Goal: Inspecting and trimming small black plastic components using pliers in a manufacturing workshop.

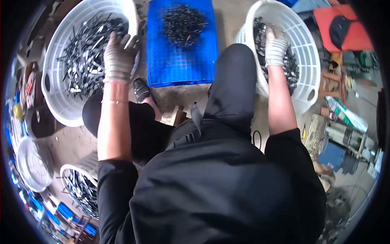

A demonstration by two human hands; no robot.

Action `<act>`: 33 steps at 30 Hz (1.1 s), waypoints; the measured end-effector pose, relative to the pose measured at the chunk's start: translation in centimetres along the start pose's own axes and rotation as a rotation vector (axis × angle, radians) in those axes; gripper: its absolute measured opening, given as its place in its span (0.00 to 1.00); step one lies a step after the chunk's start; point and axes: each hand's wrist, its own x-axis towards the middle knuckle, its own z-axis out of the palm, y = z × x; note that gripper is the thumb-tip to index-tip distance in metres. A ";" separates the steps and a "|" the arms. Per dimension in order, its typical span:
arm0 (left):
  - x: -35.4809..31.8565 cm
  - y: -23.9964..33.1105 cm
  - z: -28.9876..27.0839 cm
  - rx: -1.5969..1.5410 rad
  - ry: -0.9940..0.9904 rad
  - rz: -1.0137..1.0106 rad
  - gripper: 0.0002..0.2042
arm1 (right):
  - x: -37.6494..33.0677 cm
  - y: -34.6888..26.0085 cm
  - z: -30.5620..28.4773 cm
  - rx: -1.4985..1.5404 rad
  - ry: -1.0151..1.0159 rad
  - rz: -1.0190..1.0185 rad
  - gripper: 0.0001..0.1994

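Reaching both gloved hands into baskets at once: my left hand (119, 57) spreads open over dark metal pieces (83, 61) in the left white basket (55, 53); my right hand (275, 48) digs into the right white basket (302, 44), grip hidden; blue crate (180, 57) between them.

Left hand (118, 57): I log a knitted cloth glove, grey, matt, worn rough. Right hand (275, 48): same knit, white, ribbed. Far-left basket (55, 73) and far-right basket (305, 61): white moulded plastic, latticed, dull sheen. Contents, dark strips (83, 61): I read them as thin metal, some glinting, some dull black. Blue crate (180, 61) between them: glossy ribbed plastic. Floor (77, 142): rough, dusty concrete. My clothing (219, 183): black matt cloth.
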 end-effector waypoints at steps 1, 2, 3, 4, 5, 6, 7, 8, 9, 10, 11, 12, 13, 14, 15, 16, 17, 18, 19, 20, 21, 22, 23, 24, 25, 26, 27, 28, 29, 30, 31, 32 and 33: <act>-0.1 -0.1 0.9 0.032 0.011 0.017 0.20 | 1.8 5.4 -1.2 -0.143 0.027 -0.036 0.14; 0.1 -0.3 1.5 0.052 0.037 -0.003 0.21 | 2.7 9.8 -2.0 -0.286 -0.017 0.219 0.18; 0.1 -0.4 1.0 0.065 0.052 -0.015 0.22 | 1.9 12.6 -1.8 -0.255 -0.103 0.390 0.19; 0.4 -1.1 1.5 0.078 0.045 -0.046 0.23 | 2.6 17.9 -2.7 -0.442 -0.129 0.347 0.17; 0.4 -1.1 1.4 0.091 0.071 -0.057 0.21 | 2.6 20.2 -2.0 -0.568 -0.136 0.415 0.10; 0.8 -2.5 2.6 0.090 0.033 -0.095 0.19 | 2.8 26.0 -4.1 -0.371 -0.101 0.474 0.09; 1.0 -3.4 3.3 0.093 0.010 -0.119 0.18 | 3.0 29.6 -4.9 -0.423 -0.159 0.627 0.10; 1.0 -3.2 2.9 0.110 -0.010 -0.127 0.19 | 2.9 30.3 -3.1 -0.454 -0.215 0.644 0.09; 1.0 -3.2 2.7 0.149 -0.023 -0.120 0.20 | 2.9 30.9 -2.0 -0.487 -0.268 0.659 0.10; 1.0 -3.2 2.5 0.187 -0.038 -0.116 0.20 | 2.6 31.5 -1.3 -0.531 -0.207 0.619 0.11; 1.0 -3.5 2.5 0.214 -0.072 -0.114 0.20 | 3.2 31.8 -1.2 -0.498 -0.260 0.581 0.11; 1.1 -3.9 2.8 0.247 -0.076 -0.116 0.21 | 3.8 31.8 -1.4 -0.468 -0.307 0.541 0.11; 1.3 -4.4 3.1 0.248 -0.121 -0.128 0.20 | 5.0 32.3 -0.8 -0.479 -0.246 0.595 0.15; 1.1 -3.9 2.3 0.303 -0.118 -0.107 0.20 | 5.2 29.6 1.9 -0.586 -0.317 0.466 0.17; 0.6 -3.3 1.8 0.352 -0.118 -0.086 0.19 | 5.5 25.8 4.5 -0.689 -0.378 0.325 0.19; 0.8 -4.1 2.6 0.372 -0.132 -0.106 0.20 | 6.4 25.7 4.3 -0.735 -0.406 0.420 0.21; 0.6 -4.7 3.2 0.403 -0.134 -0.118 0.20 | 6.8 25.0 4.9 -0.826 -0.405 0.436 0.22; 0.8 -5.2 3.6 0.436 -0.116 -0.123 0.21 | 7.5 24.8 5.1 -0.831 -0.374 0.496 0.22; 0.8 -5.8 3.9 0.439 -0.107 -0.130 0.21 | 8.2 24.6 5.4 -0.836 -0.346 0.555 0.22; 0.8 -5.7 3.7 0.440 -0.121 -0.133 0.21 | 8.6 23.0 6.1 -0.866 -0.348 0.583 0.23; 0.6 -5.0 3.4 0.446 -0.118 -0.152 0.21 | 8.6 20.7 7.0 -0.824 -0.311 0.545 0.23; 0.2 -4.4 3.3 0.456 -0.110 -0.147 0.21 | 8.8 18.8 7.6 -0.777 -0.259 0.501 0.24; 0.3 -4.9 3.7 0.456 -0.153 -0.163 0.20 | 9.4 19.3 7.3 -0.760 -0.228 0.482 0.28; 0.3 -5.4 4.2 0.485 -0.149 -0.177 0.20 | 9.8 21.0 7.4 -0.736 -0.153 0.486 0.30; 0.5 -5.8 4.7 0.480 -0.175 -0.204 0.20 | 10.3 22.6 7.5 -0.710 -0.079 0.489 0.32; 0.4 -5.7 4.7 0.475 -0.187 -0.218 0.20 | 11.1 23.0 7.9 -0.688 -0.136 0.583 0.34; 0.6 -5.7 4.4 0.460 -0.231 -0.222 0.20 | 11.6 23.4 8.4 -0.637 -0.188 0.641 0.30; 0.5 -5.5 4.4 0.476 -0.214 -0.210 0.20 | 12.1 23.8 8.9 -0.584 -0.240 0.697 0.27; 0.5 -6.0 4.9 0.488 -0.210 -0.211 0.19 | 12.8 25.3 8.8 -0.603 -0.283 0.728 0.24; 0.4 -6.3 5.1 0.482 -0.189 -0.217 0.20 | 13.1 26.2 9.0 -0.590 -0.317 0.688 0.22; 0.5 -6.6 5.5 0.495 -0.191 -0.217 0.20 | 13.4 27.1 9.0 -0.577 -0.348 0.648 0.21; 0.2 -6.5 5.4 0.509 -0.178 -0.208 0.20 | 12.9 27.2 9.9 -0.637 -0.240 0.592 0.19; 0.2 -6.4 5.4 0.514 -0.186 -0.204 0.20 | 13.0 27.4 10.0 -0.858 -0.382 0.399 0.19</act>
